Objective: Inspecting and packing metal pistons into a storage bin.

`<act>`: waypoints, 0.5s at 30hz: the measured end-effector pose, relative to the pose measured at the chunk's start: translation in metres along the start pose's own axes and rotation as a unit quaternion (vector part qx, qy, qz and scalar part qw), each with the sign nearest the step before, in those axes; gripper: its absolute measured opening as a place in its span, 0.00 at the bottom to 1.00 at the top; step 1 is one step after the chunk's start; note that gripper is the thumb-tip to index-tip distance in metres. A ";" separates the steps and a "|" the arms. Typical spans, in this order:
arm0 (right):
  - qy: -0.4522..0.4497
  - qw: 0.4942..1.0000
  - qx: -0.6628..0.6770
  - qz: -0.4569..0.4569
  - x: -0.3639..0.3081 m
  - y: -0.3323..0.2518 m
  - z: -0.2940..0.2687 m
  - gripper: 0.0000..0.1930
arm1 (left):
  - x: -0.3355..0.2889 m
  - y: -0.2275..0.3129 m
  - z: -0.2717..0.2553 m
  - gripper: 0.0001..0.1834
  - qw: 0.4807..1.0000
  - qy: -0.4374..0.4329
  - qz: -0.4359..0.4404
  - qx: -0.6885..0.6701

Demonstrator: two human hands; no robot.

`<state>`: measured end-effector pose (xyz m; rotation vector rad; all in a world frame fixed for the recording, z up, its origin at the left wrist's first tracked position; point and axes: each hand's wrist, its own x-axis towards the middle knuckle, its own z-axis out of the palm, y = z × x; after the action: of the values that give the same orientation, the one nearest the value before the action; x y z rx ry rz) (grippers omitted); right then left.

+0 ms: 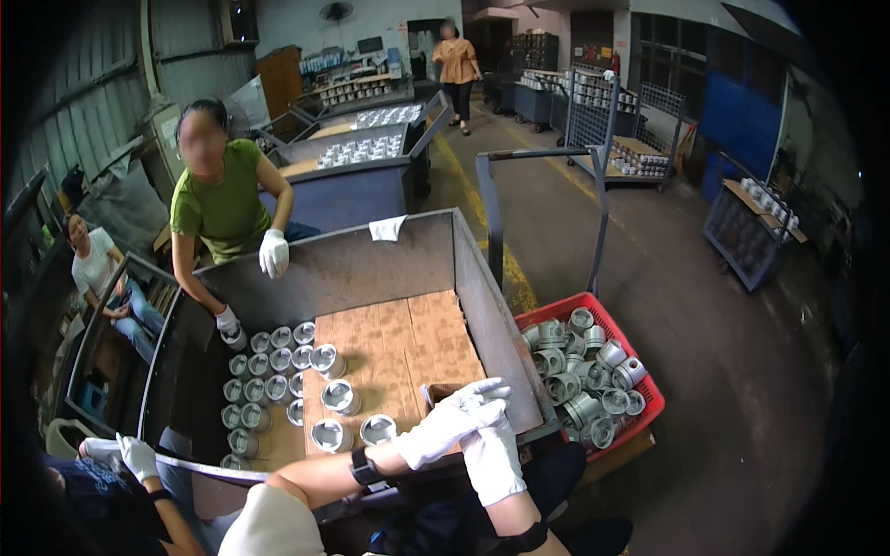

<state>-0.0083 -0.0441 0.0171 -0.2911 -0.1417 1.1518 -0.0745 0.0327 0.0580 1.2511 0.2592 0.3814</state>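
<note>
My left hand point(439, 435), in a white glove, reaches across to my right hand point(491, 461), also gloved in white. The two meet above the near right part of a grey metal cart point(371, 246). The left fingers lie stretched out over the right hand, whose own fingers are mostly hidden. No held item shows in either hand. Beside them, a small brown block-like thing point(439, 393) is partly covered. To the left on the cardboard point(399, 324) stand several silver pistons, among them a near piston point(378, 430) and another piston point(340, 397).
Right of the cart, a red crate point(649, 412) holds many jumbled pistons. Across the cart, a co-worker in green point(222, 199) touches a piston at the far left. Another person's gloved hand point(137, 457) is at the lower left. A tall push handle point(542, 153) rises behind the crate.
</note>
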 end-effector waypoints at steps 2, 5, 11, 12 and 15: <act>0.082 0.995 -0.062 -0.015 0.002 -0.002 0.006 0.09 | 0.008 -0.004 0.002 0.26 1.000 0.023 0.010 -0.001; 0.094 0.989 -0.114 -0.025 0.016 -0.003 0.009 0.09 | 0.025 -0.013 -0.004 0.28 0.994 0.092 0.044 0.042; 0.038 0.978 -0.207 0.006 0.023 0.010 -0.008 0.18 | 0.035 -0.016 -0.025 0.27 0.980 0.149 0.020 -0.133; 0.042 0.966 -0.256 0.017 0.014 0.008 0.010 0.18 | 0.032 -0.022 -0.031 0.26 0.971 0.153 0.027 -0.183; -0.112 0.719 -0.670 -0.144 -0.032 -0.019 0.043 0.25 | 0.056 -0.034 -0.048 0.21 0.953 0.245 0.053 -0.170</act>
<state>-0.0155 -0.0743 0.0649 -1.3638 -1.2275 0.5657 -0.0375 0.0891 0.0126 0.8183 0.5269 0.7974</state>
